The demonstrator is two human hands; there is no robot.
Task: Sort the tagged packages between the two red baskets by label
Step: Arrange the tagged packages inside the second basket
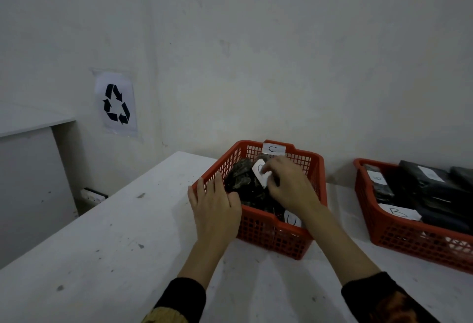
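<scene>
Bare sorting room: recycling sign (116, 104), scuffed white table (107, 233), stained walls (256, 53).

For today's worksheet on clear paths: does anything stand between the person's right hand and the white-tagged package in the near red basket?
Nothing visible does. The right hand is already inside the near red basket, its fingers at the white tag of the dark package. The left hand rests on the basket's left rim, out of the way.

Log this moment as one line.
left hand: rests on C basket rim | right hand: pinches white tag inside | B basket: holds black packages
</scene>
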